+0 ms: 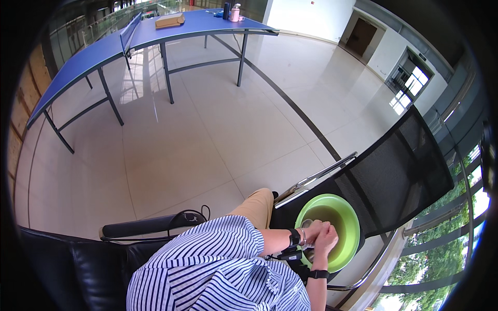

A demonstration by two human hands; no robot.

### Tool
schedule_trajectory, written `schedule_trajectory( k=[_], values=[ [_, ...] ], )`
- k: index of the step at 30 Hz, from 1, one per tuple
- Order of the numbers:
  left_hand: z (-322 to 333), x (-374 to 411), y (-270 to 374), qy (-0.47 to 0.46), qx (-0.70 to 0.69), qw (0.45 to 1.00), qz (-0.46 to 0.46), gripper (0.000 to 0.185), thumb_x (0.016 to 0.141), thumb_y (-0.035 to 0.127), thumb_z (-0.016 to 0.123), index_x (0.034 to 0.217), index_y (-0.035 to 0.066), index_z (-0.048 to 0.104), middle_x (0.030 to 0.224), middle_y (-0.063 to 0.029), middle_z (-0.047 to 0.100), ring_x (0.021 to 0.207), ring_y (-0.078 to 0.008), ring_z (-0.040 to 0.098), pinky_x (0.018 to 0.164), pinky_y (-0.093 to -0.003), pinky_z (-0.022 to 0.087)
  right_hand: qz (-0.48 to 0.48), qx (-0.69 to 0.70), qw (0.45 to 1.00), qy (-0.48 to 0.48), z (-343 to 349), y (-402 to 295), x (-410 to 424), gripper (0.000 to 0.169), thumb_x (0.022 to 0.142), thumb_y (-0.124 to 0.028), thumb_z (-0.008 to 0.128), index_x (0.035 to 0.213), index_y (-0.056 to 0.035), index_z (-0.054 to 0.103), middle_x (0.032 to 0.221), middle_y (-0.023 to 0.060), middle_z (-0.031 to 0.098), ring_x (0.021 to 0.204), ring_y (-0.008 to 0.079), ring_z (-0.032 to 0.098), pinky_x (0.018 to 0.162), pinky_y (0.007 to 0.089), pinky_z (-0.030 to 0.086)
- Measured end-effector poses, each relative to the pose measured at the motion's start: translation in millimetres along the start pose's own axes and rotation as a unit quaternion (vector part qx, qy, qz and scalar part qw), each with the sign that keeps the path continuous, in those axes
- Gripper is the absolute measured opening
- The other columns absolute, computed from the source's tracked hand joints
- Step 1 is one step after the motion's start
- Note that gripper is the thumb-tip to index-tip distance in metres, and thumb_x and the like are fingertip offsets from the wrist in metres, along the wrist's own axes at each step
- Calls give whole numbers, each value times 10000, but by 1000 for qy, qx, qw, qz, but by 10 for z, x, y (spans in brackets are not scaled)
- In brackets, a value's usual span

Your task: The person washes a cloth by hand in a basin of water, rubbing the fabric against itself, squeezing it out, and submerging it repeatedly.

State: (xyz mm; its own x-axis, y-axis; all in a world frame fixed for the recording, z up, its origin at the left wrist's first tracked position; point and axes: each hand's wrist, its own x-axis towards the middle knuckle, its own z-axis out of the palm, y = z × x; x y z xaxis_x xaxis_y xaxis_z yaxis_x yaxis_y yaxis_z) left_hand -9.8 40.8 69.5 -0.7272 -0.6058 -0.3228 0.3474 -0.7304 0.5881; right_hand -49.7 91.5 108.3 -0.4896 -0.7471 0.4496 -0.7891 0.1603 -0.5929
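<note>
My left hand (313, 229) and my right hand (327, 236) are pressed together, with fingers curled, above a light green plastic basin (353, 229). Brownish, cloudy water (337, 217) lies in the basin. A greyish, partly see-through thing (307, 222), perhaps wet cloth or film, shows beside my left hand and below its wrist. My fingers hide most of it, and its kind is unclear. The basin rests on the seat of a black mesh chair (389, 179). Dark bands circle both my wrists, and a metal bangle is on the left one.
Chrome armrests (311, 182) flank the basin's chair. A black padded armrest (136, 227) with a cable loop stands left of my leg. Across the tiled floor (186, 147) is a blue table-tennis table (194, 27) with a cardboard box (170, 21) and a pink bottle (235, 14). Windows line the right.
</note>
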Motion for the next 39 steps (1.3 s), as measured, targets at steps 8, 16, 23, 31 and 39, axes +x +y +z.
schedule_trajectory(
  k=[8, 16, 23, 31, 39],
  values=[
    [95, -83, 86, 13, 96, 993, -65, 307, 887, 271, 481, 715, 34, 574, 651, -15, 535, 496, -112, 467, 412, -273, 337, 57, -71, 996, 16, 10, 377, 101, 400, 899, -289, 445, 623, -9, 513, 571, 199, 536, 497, 355, 527, 465, 442, 398],
    [44, -75, 86, 3, 108, 988, -111, 260, 879, 241, 465, 689, 89, 559, 622, -8, 530, 432, -130, 454, 381, -268, 311, 65, -105, 992, 21, 23, 340, 83, 417, 911, -307, 407, 638, -11, 517, 593, 199, 550, 535, 380, 536, 486, 468, 401],
    [-109, 38, 3, -8, -23, 999, -28, 272, 890, 240, 462, 721, 49, 557, 741, -32, 558, 634, -133, 531, 505, -284, 430, -27, -30, 999, 12, 35, -84, -40, 353, 887, -270, 463, 660, -11, 542, 611, 202, 554, 553, 377, 539, 518, 458, 409],
    [288, -350, 286, 32, 43, 997, -56, 294, 862, 213, 478, 616, 71, 554, 553, -3, 482, 491, -126, 468, 423, -291, 343, 64, -95, 993, 20, -94, 148, 63, 376, 897, -309, 428, 706, -23, 580, 659, 199, 585, 598, 391, 559, 545, 466, 436],
    [-40, 88, 38, 13, 157, 985, -77, 250, 876, 229, 471, 798, 30, 600, 761, -70, 569, 616, -165, 534, 492, -317, 423, 119, -141, 982, -32, 21, 494, 195, 458, 897, -405, 382, 700, -51, 597, 709, 193, 607, 681, 384, 587, 630, 484, 460]
  ],
)
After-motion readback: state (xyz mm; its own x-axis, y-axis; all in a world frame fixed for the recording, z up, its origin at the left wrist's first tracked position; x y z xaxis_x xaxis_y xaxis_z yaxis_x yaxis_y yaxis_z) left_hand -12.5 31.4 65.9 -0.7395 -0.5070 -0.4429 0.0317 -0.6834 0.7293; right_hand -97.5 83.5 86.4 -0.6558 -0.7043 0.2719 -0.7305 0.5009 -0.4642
